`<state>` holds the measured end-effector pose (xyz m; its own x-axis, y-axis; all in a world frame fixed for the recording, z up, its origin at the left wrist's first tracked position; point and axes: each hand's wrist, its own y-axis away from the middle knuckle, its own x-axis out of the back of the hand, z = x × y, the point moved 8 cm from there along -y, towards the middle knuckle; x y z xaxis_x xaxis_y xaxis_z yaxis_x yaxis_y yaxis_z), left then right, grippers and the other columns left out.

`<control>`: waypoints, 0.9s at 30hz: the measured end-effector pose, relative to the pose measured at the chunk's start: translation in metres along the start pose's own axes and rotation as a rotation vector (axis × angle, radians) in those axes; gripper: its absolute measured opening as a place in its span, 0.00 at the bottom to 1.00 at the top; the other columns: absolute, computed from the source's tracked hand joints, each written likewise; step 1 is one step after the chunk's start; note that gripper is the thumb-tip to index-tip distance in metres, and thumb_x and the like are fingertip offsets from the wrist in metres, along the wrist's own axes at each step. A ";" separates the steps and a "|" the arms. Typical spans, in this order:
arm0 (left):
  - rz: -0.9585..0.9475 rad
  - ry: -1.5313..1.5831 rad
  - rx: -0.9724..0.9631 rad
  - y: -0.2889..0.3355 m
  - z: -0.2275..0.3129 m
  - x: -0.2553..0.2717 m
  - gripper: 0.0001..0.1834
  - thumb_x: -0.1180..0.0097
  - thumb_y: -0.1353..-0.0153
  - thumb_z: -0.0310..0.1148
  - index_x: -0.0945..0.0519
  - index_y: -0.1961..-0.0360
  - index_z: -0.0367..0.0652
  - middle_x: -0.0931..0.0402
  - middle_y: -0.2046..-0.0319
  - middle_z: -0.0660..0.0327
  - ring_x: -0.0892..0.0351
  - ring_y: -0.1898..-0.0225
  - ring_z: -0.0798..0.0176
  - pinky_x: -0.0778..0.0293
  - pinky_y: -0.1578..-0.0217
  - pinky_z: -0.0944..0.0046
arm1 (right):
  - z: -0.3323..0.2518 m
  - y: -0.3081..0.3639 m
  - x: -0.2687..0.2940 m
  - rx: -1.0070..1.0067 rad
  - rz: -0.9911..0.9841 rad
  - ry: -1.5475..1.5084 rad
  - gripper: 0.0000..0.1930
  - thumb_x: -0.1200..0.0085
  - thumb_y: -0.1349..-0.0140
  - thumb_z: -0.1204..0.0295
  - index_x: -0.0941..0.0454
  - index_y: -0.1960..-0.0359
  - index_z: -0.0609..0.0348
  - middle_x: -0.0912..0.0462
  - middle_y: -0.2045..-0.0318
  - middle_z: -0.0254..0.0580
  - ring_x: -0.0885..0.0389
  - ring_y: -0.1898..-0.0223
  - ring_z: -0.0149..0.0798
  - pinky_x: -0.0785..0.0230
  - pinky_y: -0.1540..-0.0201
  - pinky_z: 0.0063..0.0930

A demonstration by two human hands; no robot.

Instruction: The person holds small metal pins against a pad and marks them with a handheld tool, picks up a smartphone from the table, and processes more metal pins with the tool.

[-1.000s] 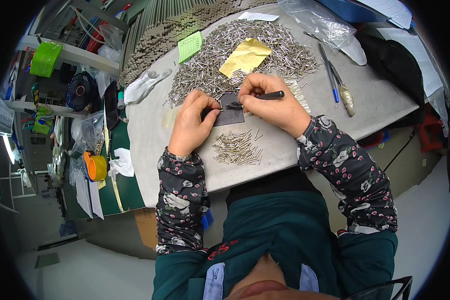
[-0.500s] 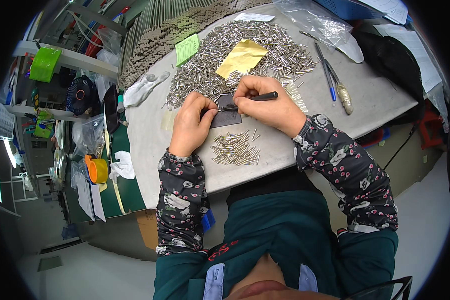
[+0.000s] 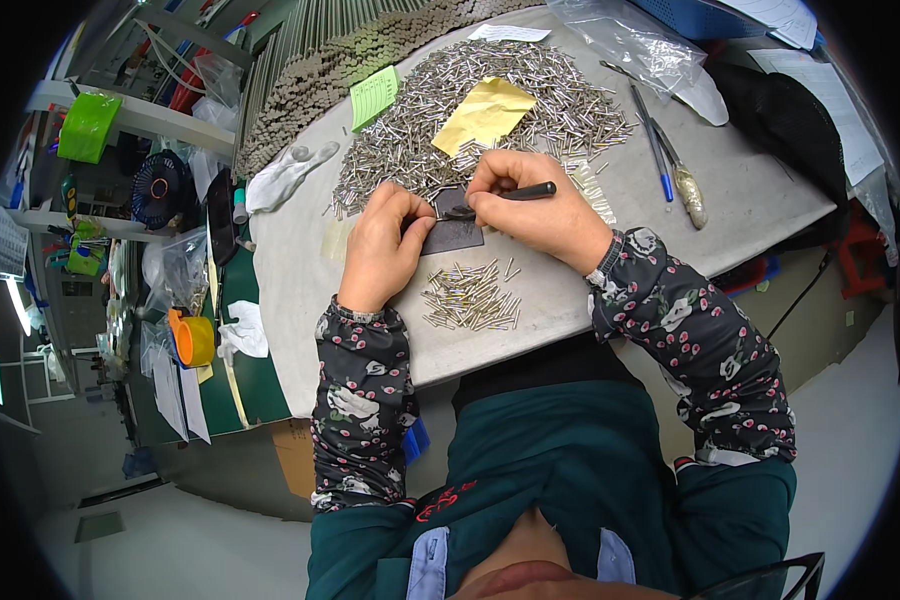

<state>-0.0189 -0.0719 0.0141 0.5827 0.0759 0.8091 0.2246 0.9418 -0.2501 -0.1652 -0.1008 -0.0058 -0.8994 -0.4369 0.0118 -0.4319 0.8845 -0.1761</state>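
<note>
My right hand (image 3: 535, 205) is closed around a slim black-handled tool (image 3: 530, 192), its tip pointing left toward my left fingertips. Thumb and forefinger of my left hand (image 3: 382, 240) pinch a small metal pin (image 3: 436, 212), mostly covered by the fingers. Both hands rest over a dark square pad (image 3: 454, 236) on the grey tabletop. Just nearer than the pad lies a small loose pile of metal pins (image 3: 472, 296). Beyond my hands spreads a large heap of similar pins (image 3: 400, 140), with a yellow paper (image 3: 484, 115) lying on it.
Long thin rods (image 3: 300, 120) are stacked along the back left. A white glove (image 3: 288, 180) lies at the table's left edge. To the right are a blue pen (image 3: 660, 160) and a tool with a wrapped handle (image 3: 686, 190). A clear plastic bag (image 3: 630, 45) sits behind.
</note>
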 end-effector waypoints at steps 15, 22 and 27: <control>0.011 -0.064 0.012 0.001 0.002 -0.001 0.03 0.45 0.49 0.24 0.26 0.73 0.39 0.30 0.71 0.58 0.26 0.68 0.53 0.30 0.68 0.59 | -0.002 0.000 -0.006 0.030 -0.058 0.056 0.05 0.48 0.47 0.74 0.26 0.73 0.63 0.23 0.76 0.34 0.26 0.74 0.22 0.34 0.71 0.17; 0.032 -0.010 0.021 0.003 0.003 -0.004 0.03 0.45 0.49 0.22 0.25 0.72 0.37 0.31 0.72 0.57 0.27 0.69 0.55 0.31 0.68 0.62 | 0.004 0.002 0.001 0.004 -0.009 0.052 0.05 0.48 0.47 0.74 0.26 0.73 0.64 0.23 0.79 0.33 0.27 0.76 0.22 0.34 0.72 0.17; 0.021 0.042 0.015 0.003 0.006 -0.004 0.03 0.45 0.50 0.22 0.25 0.72 0.37 0.32 0.73 0.58 0.28 0.70 0.58 0.32 0.69 0.64 | 0.006 0.001 0.008 0.018 0.021 0.048 0.04 0.48 0.47 0.75 0.26 0.74 0.63 0.24 0.79 0.32 0.26 0.77 0.22 0.35 0.74 0.16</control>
<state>-0.0252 -0.0676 0.0134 0.6194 0.0824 0.7807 0.2003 0.9450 -0.2586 -0.1729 -0.1042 -0.0116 -0.9108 -0.4092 0.0549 -0.4117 0.8903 -0.1946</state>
